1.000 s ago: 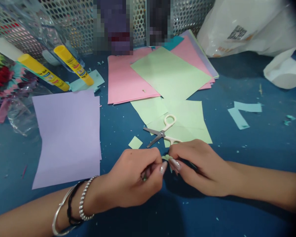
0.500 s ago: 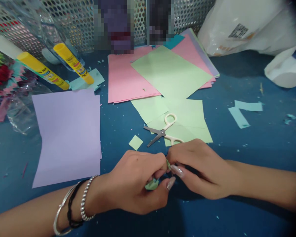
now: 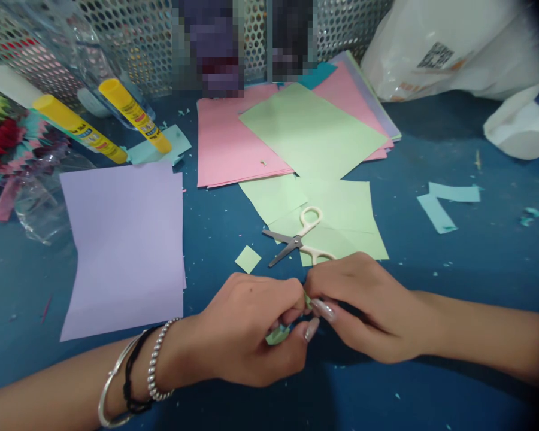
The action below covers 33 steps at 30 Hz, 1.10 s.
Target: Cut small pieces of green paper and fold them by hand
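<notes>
I pinch matt green paper (image 3: 277, 336); my scissor blades (image 3: 282, 254) look smooth metal, the panel (image 3: 348, 36) along the table's (image 3: 215, 239) far edge perforated metal.

Your hands (image 3: 256, 329) meet front-center over the bench (image 3: 215, 221). Scissors (image 3: 297, 242) just beyond, handles on loose sheets (image 3: 345, 206); paper square (image 3: 248, 259) left of them. Large sheet (image 3: 126, 251) to your left, glue sticks (image 3: 135, 117) behind it. Paper stack (image 3: 233, 143) behind scissors, paper strips (image 3: 453, 193) right, plastic bag (image 3: 431, 78) back right.
</notes>
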Available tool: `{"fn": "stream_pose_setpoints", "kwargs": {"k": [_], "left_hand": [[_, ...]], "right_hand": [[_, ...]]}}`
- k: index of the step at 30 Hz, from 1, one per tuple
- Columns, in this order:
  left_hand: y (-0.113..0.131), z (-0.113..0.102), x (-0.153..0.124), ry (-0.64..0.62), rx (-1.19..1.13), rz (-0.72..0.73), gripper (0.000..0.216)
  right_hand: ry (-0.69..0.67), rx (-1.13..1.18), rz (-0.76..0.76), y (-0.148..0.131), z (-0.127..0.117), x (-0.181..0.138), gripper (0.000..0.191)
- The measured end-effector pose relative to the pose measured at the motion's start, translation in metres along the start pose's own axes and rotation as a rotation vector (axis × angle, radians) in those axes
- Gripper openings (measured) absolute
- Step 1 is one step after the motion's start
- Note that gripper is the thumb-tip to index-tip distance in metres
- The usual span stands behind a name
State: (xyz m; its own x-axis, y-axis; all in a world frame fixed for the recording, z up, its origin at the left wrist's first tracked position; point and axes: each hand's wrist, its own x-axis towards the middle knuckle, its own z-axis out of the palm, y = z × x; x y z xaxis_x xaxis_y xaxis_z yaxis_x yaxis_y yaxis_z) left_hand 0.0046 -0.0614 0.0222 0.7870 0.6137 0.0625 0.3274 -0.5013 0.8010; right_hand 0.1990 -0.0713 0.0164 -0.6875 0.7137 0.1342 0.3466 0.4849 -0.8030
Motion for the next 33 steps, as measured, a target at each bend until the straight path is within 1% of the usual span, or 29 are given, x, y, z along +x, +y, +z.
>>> {"fn": "stream_pose_setpoints", "kwargs": {"k": [8,11,13,15,20,25,30,33], "left_hand": [[-0.0001,-0.0003,0.0001,-0.035,0.014,-0.013,0.019],[-0.0020,-0.0018,-0.0001,-0.071,-0.002,0.004,0.017],[-0.0027,-0.0036,0.0002,-0.101,-0.001,0.004,0.020],[-0.0026,-0.0051,0.0009,-0.117,0.015,-0.025,0.023],[-0.0002,-0.0056,0.0029,-0.100,0.019,-0.081,0.024],[0.0021,-0.0063,0.0034,-0.096,-0.022,-0.124,0.017],[0.0032,-0.0069,0.0029,-0.101,-0.002,-0.140,0.020],[0.0032,-0.0055,0.0036,-0.082,0.022,-0.148,0.022]], "right_hand": [[0.001,-0.008,-0.003,0.0013,0.0003,-0.0001,0.013],[0.001,-0.011,-0.006,0.0011,0.0010,-0.0003,0.012],[0.004,-0.016,-0.012,0.0009,0.0016,-0.0003,0.012],[0.010,-0.022,-0.014,0.0011,0.0022,-0.0004,0.013],[0.018,-0.041,-0.006,0.0006,0.0015,-0.0008,0.014],[0.067,-0.044,0.016,-0.0024,-0.0010,0.0006,0.015],[0.079,-0.153,-0.012,-0.0029,0.0019,-0.0004,0.013],[0.082,-0.220,-0.036,-0.0029,0.0042,-0.0016,0.013]]}}
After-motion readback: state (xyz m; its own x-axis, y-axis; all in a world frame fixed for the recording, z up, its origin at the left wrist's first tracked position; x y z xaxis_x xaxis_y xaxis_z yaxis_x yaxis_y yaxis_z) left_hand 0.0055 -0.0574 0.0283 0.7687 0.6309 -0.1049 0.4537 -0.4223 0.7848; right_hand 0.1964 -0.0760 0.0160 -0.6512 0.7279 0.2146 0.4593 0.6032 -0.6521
